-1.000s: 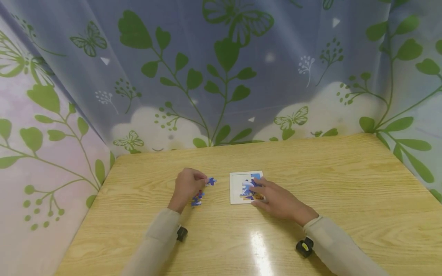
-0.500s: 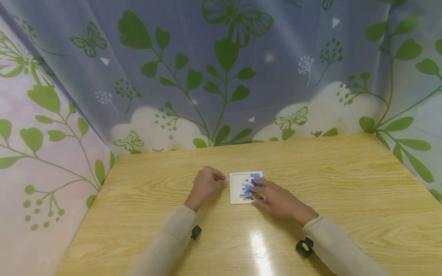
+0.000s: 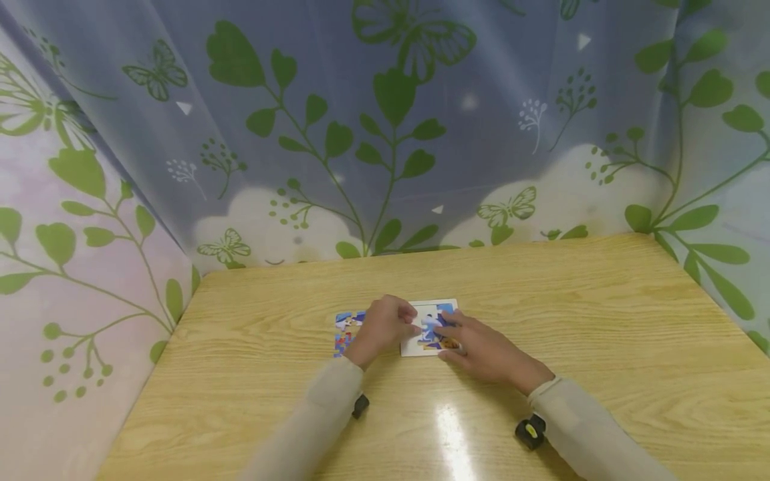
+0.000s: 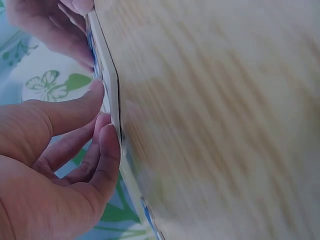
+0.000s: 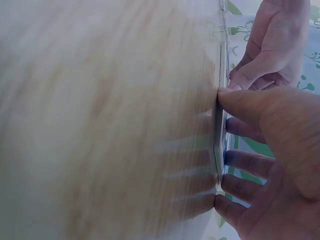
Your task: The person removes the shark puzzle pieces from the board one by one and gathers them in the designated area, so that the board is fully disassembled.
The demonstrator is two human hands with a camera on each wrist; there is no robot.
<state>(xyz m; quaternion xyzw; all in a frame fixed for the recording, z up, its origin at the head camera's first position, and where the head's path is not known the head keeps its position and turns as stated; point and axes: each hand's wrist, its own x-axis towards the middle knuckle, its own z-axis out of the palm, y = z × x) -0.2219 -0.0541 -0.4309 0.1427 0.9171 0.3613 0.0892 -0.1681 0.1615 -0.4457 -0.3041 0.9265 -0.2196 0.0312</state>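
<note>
A small white puzzle tray (image 3: 410, 350) lies flat on the table, its right part filled with blue, white and orange jigsaw pieces (image 3: 430, 331). My left hand (image 3: 382, 327) is over its left side, thumb and fingertips close together. They pinch a puzzle piece, mostly hidden by the fingers in every view. My right hand (image 3: 490, 349) rests on the tray's right side with fingers spread and fairly straight. Its thumb touches the near edge, as the right wrist view (image 5: 280, 135) shows too. Left of the tray, loose puzzle pieces (image 3: 342, 341) lie partly behind my left hand.
The wooden table (image 3: 577, 321) reaches back to a curtain (image 3: 421, 133) printed with leaves and butterflies. A similar patterned cloth (image 3: 78, 287) hangs along the left side. Bright glare marks the tabletop in front of the tray.
My left hand has carried a piece rightward from the loose pieces to the tray, uncovering more of the loose ones. The right hand has stayed in place on the tray.
</note>
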